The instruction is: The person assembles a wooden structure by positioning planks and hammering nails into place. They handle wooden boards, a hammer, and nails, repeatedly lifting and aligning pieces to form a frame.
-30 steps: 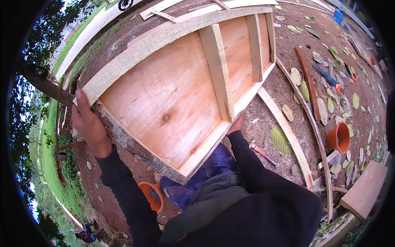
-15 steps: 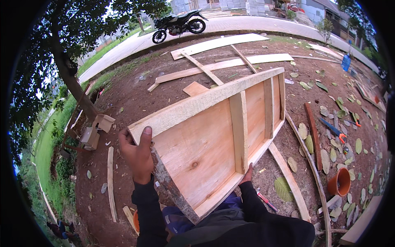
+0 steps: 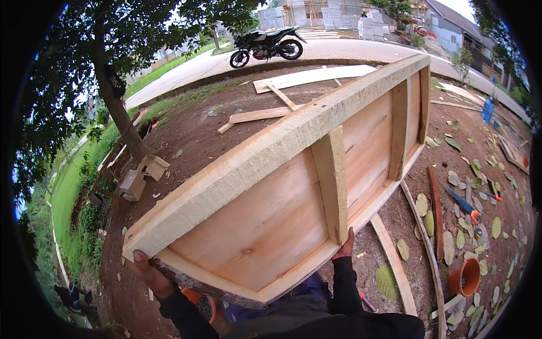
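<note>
A long wooden panel (image 3: 248, 220), a plywood sheet framed with light battens and cross pieces, is held up tilted in front of me. Its framed inner side faces me. My left hand (image 3: 153, 278) grips the near left corner, thumb on the frame and the other fingers hidden behind it. At the lower long edge, near a cross batten (image 3: 333, 186), my right hand (image 3: 345, 246) supports the frame, with most of its fingers hidden underneath. Bark shows along the panel's near end.
Boards (image 3: 316, 77) and loose strips (image 3: 395, 265) lie on the leaf-strewn soil. To the right are a handsaw (image 3: 462, 203) and an orange bucket (image 3: 464, 277). A tree (image 3: 121, 121) and cardboard boxes (image 3: 133, 183) stand left; a motorcycle (image 3: 268, 45) is parked beyond.
The panel has come up and closer, covering more of the boards behind it. My left hand has moved down and to the left with its corner; my right hand stays at the lower edge.
</note>
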{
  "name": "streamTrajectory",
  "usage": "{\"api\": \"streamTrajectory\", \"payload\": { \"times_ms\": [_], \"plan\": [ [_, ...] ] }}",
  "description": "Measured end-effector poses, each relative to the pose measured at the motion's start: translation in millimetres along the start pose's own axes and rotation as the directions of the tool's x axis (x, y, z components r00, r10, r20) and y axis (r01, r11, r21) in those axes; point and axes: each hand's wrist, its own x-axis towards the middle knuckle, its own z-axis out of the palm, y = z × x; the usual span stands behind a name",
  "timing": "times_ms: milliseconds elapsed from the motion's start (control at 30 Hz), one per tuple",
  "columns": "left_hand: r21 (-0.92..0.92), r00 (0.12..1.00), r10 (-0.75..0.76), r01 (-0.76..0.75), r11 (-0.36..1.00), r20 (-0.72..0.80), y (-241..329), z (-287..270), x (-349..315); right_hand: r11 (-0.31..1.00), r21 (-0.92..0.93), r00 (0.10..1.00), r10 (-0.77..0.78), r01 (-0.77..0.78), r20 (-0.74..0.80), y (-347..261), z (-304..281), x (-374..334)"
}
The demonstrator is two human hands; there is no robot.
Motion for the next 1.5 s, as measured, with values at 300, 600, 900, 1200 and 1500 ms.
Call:
{"api": "streamTrajectory", "payload": {
  "times_ms": [300, 600, 900, 1200, 1500],
  "plan": [
    [-0.099, 0.973, -0.225, 0.22, 0.97, -0.048, -151, -31, 68, 0.678, -0.381, 0.777, -0.561, 0.629, 0.285, -192, 193, 30],
    [-0.488, 0.913, -0.201, 0.365, 0.793, 0.356, -67, 218, 198, -0.256, -0.464, 0.321, -0.45, 0.848, 0.834, -363, 438, -64],
    [-0.814, 0.642, -0.672, 0.572, 0.099, 0.369, -226, 205, -33, -0.752, 0.024, 0.26, 0.257, 0.659, 0.931, -229, 526, -141],
    [-0.862, 0.441, -0.837, 0.502, -0.067, 0.322, -299, 133, -168, -0.686, 0.229, 0.276, 0.543, 0.691, 0.793, -100, 489, -124],
    [-0.802, 0.243, -0.945, 0.597, -0.034, 0.221, -379, 16, -137, -0.675, 0.162, 0.371, 0.571, 0.72, 0.732, 8, 454, -86]
  ]
}}
